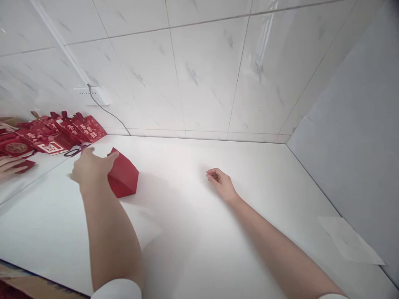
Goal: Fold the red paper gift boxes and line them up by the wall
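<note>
My left hand [93, 168] is over the left part of the white table, slightly blurred, its thumb held apart from the fingers. Beside it stands a red folded box [124, 174] with slanted sides, partly behind the thumb; whether they touch I cannot tell. Just past the fingers lie scissors [72, 152] with black handles. My right hand [220, 182] rests near the middle of the table, fingers curled in and thumb against them, with nothing visible in the grip.
Several red printed gift boxes [75, 128] are piled at the back left. Another person's hand [8, 166] is at the left edge by a red piece [25, 167]. A cable [109, 112] runs down the tiled wall. A pale sheet [350, 241] lies by the grey panel [352, 124].
</note>
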`<action>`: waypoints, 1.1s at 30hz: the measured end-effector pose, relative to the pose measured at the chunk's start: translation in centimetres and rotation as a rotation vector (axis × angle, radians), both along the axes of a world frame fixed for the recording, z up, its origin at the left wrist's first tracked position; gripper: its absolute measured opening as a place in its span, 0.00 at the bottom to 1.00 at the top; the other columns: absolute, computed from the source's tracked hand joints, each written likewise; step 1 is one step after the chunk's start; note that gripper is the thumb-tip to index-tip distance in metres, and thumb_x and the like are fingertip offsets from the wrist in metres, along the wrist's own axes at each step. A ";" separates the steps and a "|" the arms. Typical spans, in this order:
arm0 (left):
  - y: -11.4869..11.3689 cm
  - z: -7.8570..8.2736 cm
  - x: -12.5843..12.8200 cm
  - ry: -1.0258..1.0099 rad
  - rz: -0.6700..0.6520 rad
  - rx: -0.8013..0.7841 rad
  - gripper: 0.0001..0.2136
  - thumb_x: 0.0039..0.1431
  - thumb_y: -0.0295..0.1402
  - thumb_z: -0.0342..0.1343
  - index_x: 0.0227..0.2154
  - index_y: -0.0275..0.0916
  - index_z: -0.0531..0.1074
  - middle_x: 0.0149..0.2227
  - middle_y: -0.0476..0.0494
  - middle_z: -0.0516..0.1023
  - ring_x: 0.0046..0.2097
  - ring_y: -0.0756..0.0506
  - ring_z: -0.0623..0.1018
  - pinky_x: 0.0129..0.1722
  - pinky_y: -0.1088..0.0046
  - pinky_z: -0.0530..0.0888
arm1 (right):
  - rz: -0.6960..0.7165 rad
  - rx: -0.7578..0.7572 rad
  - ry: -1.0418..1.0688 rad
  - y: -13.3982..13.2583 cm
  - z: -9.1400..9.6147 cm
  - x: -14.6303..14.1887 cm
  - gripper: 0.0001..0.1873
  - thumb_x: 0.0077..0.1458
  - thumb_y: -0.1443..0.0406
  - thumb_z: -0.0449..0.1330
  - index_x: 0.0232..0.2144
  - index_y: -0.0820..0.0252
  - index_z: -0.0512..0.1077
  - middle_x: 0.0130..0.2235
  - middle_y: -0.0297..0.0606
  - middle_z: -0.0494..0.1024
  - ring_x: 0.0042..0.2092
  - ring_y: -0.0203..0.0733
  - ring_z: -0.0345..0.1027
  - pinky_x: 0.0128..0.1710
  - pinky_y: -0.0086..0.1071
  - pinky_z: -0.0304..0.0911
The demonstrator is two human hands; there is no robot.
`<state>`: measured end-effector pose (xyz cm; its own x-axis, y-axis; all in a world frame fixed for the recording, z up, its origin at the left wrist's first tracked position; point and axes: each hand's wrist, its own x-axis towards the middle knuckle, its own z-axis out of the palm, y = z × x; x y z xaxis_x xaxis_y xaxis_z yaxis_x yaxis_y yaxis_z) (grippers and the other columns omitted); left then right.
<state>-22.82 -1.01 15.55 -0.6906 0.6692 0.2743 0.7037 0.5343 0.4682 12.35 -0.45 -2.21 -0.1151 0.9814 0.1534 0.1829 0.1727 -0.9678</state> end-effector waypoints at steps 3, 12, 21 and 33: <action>-0.6 0.8 -1.2 -0.026 0.028 -0.392 0.23 0.44 0.42 0.64 0.44 0.37 0.72 0.46 0.35 0.75 0.49 0.31 0.75 0.44 0.50 0.74 | -0.008 0.003 -0.001 0.1 0.0 -0.1 0.12 0.55 0.56 0.56 0.37 0.55 0.72 0.37 0.38 0.76 0.39 0.43 0.70 0.43 0.39 0.65; -0.9 1.7 9.1 0.017 -0.913 -0.325 0.17 0.45 0.47 0.65 0.17 0.41 0.68 0.20 0.49 0.63 0.25 0.45 0.71 0.21 0.72 0.62 | 0.119 0.170 0.171 -1.7 1.8 0.5 0.24 0.61 0.48 0.50 0.53 0.52 0.65 0.55 0.43 0.71 0.54 0.47 0.67 0.53 0.43 0.62; -0.7 0.6 14.2 -0.209 -1.169 -0.192 0.15 0.50 0.43 0.63 0.41 0.48 0.78 0.43 0.48 0.80 0.47 0.39 0.78 0.41 0.67 0.76 | 0.222 0.055 0.244 -2.2 2.9 -0.1 0.25 0.58 0.50 0.57 0.54 0.49 0.64 0.56 0.39 0.72 0.56 0.47 0.66 0.55 0.43 0.62; -0.6 -0.2 16.6 -0.292 -1.243 -0.265 0.28 0.53 0.52 0.58 0.55 0.51 0.68 0.52 0.42 0.74 0.51 0.40 0.74 0.48 0.62 0.73 | 0.134 0.004 0.313 -1.2 1.7 0.1 0.21 0.60 0.49 0.55 0.51 0.50 0.69 0.54 0.38 0.73 0.54 0.47 0.66 0.53 0.42 0.63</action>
